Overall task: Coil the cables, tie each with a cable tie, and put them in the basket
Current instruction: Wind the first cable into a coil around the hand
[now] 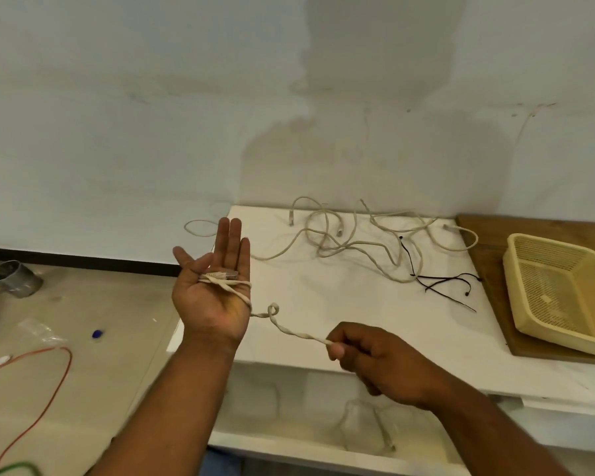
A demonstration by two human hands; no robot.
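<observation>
My left hand [213, 286] is held up flat, palm toward me, fingers straight. A beige network cable [291, 331] is wound around the palm, its clear plug lying across the fingers' base. The cable runs right with a small kink to my right hand [375, 359], which pinches it in curled fingers. More beige cables [351, 242] lie tangled on the white table [323, 304] near the wall. Thin black cable ties [440, 283] lie right of them. The yellow plastic basket [516, 269] sits empty at the right.
The basket rests on a wooden board [495, 304] at the table's right end. On the floor at left lie an orange wire [54, 383], a metal can [14, 278] and a small blue cap [97, 334]. Another cable hangs below the table edge.
</observation>
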